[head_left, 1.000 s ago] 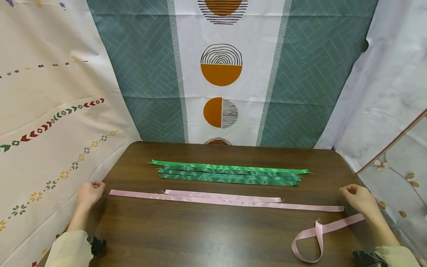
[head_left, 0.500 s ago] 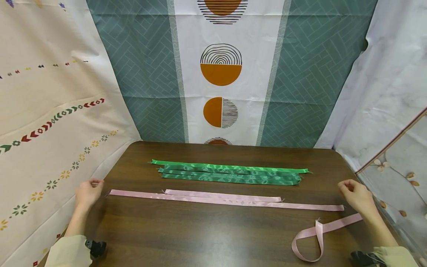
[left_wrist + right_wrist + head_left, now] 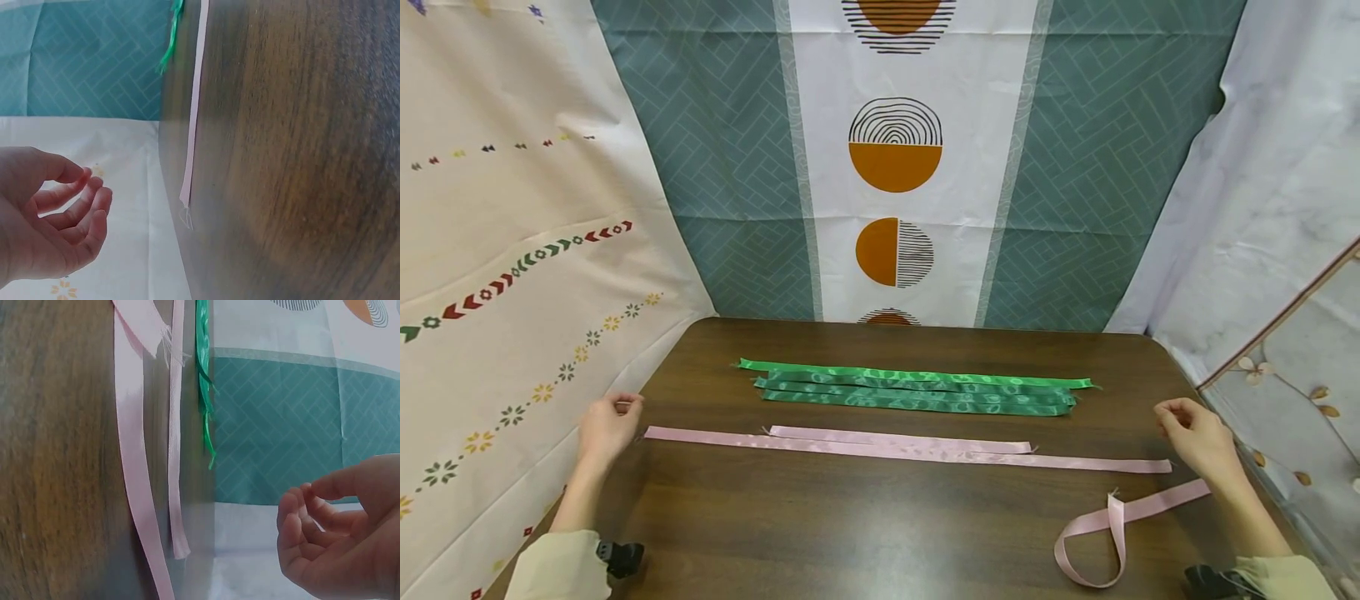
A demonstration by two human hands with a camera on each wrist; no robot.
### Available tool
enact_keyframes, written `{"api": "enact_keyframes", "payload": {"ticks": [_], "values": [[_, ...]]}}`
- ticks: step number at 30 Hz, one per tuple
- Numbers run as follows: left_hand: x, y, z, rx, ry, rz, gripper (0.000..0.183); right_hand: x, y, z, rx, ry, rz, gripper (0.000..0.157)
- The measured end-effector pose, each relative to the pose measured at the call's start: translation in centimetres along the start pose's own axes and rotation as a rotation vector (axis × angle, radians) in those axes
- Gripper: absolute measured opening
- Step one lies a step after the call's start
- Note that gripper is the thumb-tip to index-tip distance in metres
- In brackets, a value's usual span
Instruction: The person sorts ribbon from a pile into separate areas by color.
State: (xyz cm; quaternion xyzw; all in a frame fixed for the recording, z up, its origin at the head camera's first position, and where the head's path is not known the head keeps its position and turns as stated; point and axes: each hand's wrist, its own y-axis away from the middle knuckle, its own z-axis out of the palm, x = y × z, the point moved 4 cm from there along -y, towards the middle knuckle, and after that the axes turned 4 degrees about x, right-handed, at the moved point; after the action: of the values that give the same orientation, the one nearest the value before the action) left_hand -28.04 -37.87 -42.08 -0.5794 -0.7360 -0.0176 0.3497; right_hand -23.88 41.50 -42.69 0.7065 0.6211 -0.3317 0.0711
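My left hand [image 3: 610, 429] hovers at the table's left edge with its fingers loosely curled and nothing between them; the left wrist view shows thumb and forefinger meeting. Close beside it lies the frayed left end of a long pink ribbon [image 3: 1075, 461], which stretches straight across the table. A shorter pink ribbon [image 3: 902, 437] lies along its far side. Over the right edge, my right hand [image 3: 1202, 437] is likewise loosely curled and holds nothing, as the right wrist view [image 3: 340, 531] confirms. Just below it, a third pink ribbon [image 3: 1165, 502] lies twisted into a loop, its right end partly hidden behind the wrist.
Farther back lie several dark green ribbons [image 3: 917, 404] side by side, with a bright green ribbon [image 3: 820, 367] along their far edge. Patterned cloths hang around the brown wooden table [image 3: 820, 533], including a teal and white cloth [image 3: 730, 167] behind it.
Both hands have risen a little and drifted slightly inward, the left toward the right and the right toward the left. All the ribbons lie as before.
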Motion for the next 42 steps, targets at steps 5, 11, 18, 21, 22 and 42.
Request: {"api": "enact_keyframes", "payload": {"ticks": [5,11,18,21,22,42], "values": [[0.2,0.3,0.2,-0.008,0.010,0.020,0.023,-0.5,0.1,0.1,-0.007,0.005,-0.009,0.030],[1.4,0.7,0.1,-0.029,0.010,0.058,0.024,-1.5,0.2,0.0,-0.006,-0.009,-0.028,0.029],[3.0,1.1,0.1,-0.035,0.004,0.074,0.023,-2.6,0.6,0.0,0.010,0.000,-0.115,0.023],[3.6,1.4,0.3,-0.061,0.005,0.083,0.024,-3.1,0.7,0.0,0.036,0.007,-0.164,0.020],[3.8,1.4,0.3,-0.068,0.007,0.086,0.025,-3.3,0.7,0.0,0.046,0.006,-0.178,0.019],[7.6,2.7,1.8,-0.276,-0.024,0.127,0.048,-5.3,1.2,0.4,0.090,0.031,-0.456,0.024]]}}
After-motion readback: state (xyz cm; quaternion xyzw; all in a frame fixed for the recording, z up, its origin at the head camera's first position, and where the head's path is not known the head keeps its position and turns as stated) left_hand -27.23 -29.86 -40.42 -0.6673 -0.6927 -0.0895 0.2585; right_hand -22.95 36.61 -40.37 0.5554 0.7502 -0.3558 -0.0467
